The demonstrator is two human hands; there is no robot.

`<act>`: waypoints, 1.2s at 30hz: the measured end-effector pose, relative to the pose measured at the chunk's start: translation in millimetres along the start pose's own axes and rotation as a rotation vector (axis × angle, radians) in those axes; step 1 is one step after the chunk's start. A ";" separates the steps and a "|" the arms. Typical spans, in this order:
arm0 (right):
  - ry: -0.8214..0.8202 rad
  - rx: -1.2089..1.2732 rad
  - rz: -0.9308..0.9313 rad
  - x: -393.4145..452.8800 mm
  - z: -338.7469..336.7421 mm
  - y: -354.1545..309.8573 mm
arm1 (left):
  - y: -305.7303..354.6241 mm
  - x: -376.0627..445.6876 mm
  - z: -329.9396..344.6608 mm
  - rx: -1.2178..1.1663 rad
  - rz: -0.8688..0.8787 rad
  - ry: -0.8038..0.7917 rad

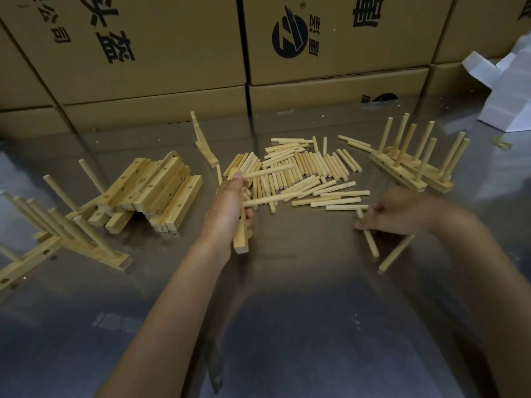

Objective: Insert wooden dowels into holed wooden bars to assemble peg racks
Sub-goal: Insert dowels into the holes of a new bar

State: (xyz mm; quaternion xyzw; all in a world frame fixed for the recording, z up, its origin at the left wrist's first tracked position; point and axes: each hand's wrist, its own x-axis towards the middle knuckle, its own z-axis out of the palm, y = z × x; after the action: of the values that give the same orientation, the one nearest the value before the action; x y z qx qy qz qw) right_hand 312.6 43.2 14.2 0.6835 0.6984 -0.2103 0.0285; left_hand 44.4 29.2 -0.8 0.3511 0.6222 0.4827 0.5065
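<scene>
- Wooden dowels (301, 173) lie loose in a heap at the middle of the table (287, 311), too many and too overlapped to count exactly; several dozen at least.
- Holed bars (152, 191) are stacked in a pile to the left of the heap, roughly ten, the exact number hidden by the stacking.
- Two finished peg racks (413, 165) stand far right, side by side, with about eight upright pegs between them; more racks (57, 237) lie at the left edge, tilted, their pegs blurred together.
- One thin wooden piece (202, 139) stands tilted behind the heap.
- Left hand (230, 208) reaches forward with its back up, fingers curled round a bar (240, 239) held nearly upright on its near end; two dowels (275, 198) project sideways to the right from that bar, over the heap.
- Right hand (399, 211) hovers low at the heap's right edge, fingers (363, 224) pinched on two dowels (370, 244) that slant down toward the table, one splaying right.
- Table is a dull, reflective grey metal sheet, scattered with small wood chips.
- Brown cardboard boxes (172, 53) with dark printed characters and a round logo form a wall behind; white cartons (505, 90) sit at the far right.
</scene>
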 end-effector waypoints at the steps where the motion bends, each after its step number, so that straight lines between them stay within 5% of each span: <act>1: 0.016 0.141 -0.069 -2.9 0.2 -4.3 | 1.0 -1.3 0.6 -0.047 -0.037 -0.020; 5: 0.059 0.765 -0.375 -20.4 1.8 -36.2 | 4.5 -4.3 -3.5 -0.228 -0.094 -0.079; 8: -0.047 0.939 -0.609 -34.3 11.8 -66.0 | 4.4 -5.5 -6.1 -0.286 -0.079 -0.093; 12: -0.113 0.976 -0.750 -41.7 33.6 -93.4 | 2.7 -4.9 -4.3 -0.302 -0.055 -0.114; 24: -0.020 0.886 -0.716 -42.0 47.8 -100.1 | 3.2 -6.0 2.6 -0.285 -0.079 -0.115; 29: 0.136 0.817 -0.773 -42.1 58.1 -103.5 | 2.6 -7.0 -1.4 -0.350 -0.060 -0.155; 36: 0.181 1.008 -0.829 -42.7 68.9 -109.2 | 1.4 -9.3 1.3 -0.376 0.004 -0.237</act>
State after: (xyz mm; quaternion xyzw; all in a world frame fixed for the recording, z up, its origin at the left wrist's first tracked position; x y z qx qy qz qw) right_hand 192.8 -17.4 -6.7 0.3024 0.7196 -0.4469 -0.4371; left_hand 47.8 21.3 3.2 0.3060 0.4569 0.5464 0.6318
